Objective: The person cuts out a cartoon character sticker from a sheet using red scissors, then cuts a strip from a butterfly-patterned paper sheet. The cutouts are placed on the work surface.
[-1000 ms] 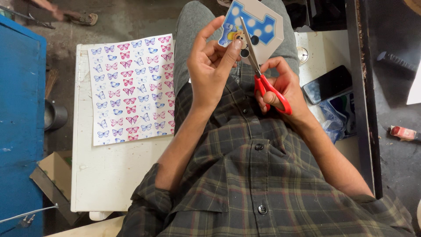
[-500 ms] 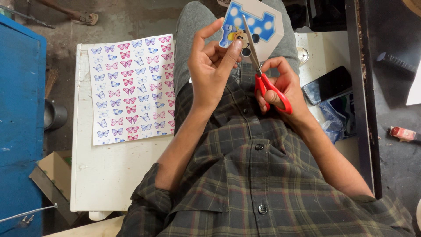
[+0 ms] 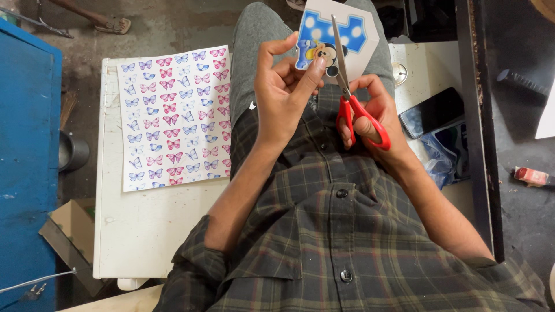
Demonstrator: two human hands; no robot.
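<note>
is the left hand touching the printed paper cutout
Touching: the head view shows the left hand pinching the printed paper cutout between thumb and fingertips.

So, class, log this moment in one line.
left hand: holds blue printed paper cutout | right hand: red-handled scissors cutting it

Left hand (image 3: 283, 92): raised over the lap, thumb and fingers pinching the lower left edge of a printed paper cutout (image 3: 338, 32), white with a blue spotted shape and a cartoon figure.

Right hand (image 3: 373, 115): just right of the left, fingers through the red handles of a pair of scissors (image 3: 352, 86); blades point up across the cutout, nearly closed.

White table (image 3: 144, 231): left of and below the left hand, bearing a sheet of butterfly stickers (image 3: 173, 118) in pink, blue and purple rows.

Dark phone (image 3: 430, 112): right of the right hand, beside crumpled clear plastic (image 3: 436, 164).

Blue cabinet (image 3: 26, 162): far left.
</note>
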